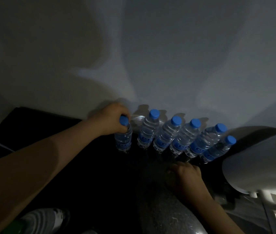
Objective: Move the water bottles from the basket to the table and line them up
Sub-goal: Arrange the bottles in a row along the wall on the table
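- Dim light is falling across a pale wall (150, 48) behind a dark table (91, 166), and broad shadows are lying over both.
- Five water bottles (182, 137) with blue caps are standing close together in a curving row along the far side of the table, just in front of the wall.
- At the left end of that row, the left hand (112, 119) is curling its fingers round the neck of a sixth bottle (123, 139), just under the cap. The bottle is upright, with a small gap to the nearest standing bottle (148, 130). Its base seems to be at the tabletop or just above it.
- Near the right half of the row, the right hand (184, 173) is lying low on the table. It is too dark to tell whether its fingers are spread or curled.
- On the right a white rounded object (252, 159) is crowding the last bottle. I cannot tell whether it is the basket. A shoe (44, 218) is showing at the lower left.
- Judged from here, letting go while the bottle is leaning could tip it into its neighbour and topple the tightly packed row.
- Drawing the right hand away carelessly could be knocking the bases of the bottles just beyond it.
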`<action>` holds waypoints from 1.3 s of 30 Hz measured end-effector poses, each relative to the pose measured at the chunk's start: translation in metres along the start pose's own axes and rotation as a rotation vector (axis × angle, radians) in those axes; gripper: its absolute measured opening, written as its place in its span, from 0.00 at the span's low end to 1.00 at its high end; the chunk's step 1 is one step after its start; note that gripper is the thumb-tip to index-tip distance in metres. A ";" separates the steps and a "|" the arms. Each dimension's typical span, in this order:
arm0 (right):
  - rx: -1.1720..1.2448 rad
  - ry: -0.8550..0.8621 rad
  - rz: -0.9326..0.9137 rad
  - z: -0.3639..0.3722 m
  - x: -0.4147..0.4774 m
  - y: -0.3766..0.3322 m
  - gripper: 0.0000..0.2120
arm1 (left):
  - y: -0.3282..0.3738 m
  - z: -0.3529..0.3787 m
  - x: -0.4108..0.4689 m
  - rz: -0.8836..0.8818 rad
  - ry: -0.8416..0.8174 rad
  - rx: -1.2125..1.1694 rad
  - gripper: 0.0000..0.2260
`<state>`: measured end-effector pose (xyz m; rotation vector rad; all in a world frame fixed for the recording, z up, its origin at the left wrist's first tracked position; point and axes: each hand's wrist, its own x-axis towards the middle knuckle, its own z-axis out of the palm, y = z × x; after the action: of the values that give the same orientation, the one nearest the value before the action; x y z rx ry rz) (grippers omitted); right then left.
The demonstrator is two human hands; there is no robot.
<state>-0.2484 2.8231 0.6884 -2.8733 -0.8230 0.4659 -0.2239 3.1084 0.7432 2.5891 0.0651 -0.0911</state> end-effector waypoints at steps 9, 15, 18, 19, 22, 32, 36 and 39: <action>0.030 -0.126 0.112 0.028 -0.011 0.012 0.12 | 0.001 0.000 0.033 0.039 -0.034 0.077 0.12; 0.017 -0.148 0.137 0.040 -0.016 0.017 0.12 | 0.003 0.000 0.047 0.065 -0.045 0.109 0.11; 0.009 -0.137 0.134 0.042 -0.016 0.018 0.11 | 0.002 0.001 0.052 0.070 -0.043 0.104 0.11; 0.005 -0.134 0.133 0.043 -0.015 0.019 0.11 | 0.002 0.001 0.053 0.075 -0.045 0.106 0.11; 0.012 -0.130 0.132 0.045 -0.013 0.020 0.11 | 0.000 0.001 0.054 0.068 -0.046 0.096 0.10; 0.008 -0.105 0.121 0.045 -0.011 0.019 0.11 | -0.002 0.003 0.050 0.055 -0.054 0.119 0.16; 0.009 -0.090 0.119 0.041 -0.013 0.017 0.12 | -0.003 0.003 0.038 0.058 -0.018 0.103 0.19; 0.012 -0.077 0.106 0.036 -0.017 0.017 0.12 | 0.001 0.002 0.018 0.050 0.083 0.054 0.17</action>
<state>-0.2656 2.8004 0.6557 -2.9142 -0.6783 0.5951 -0.2059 3.1072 0.7406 2.6462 0.0293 0.0336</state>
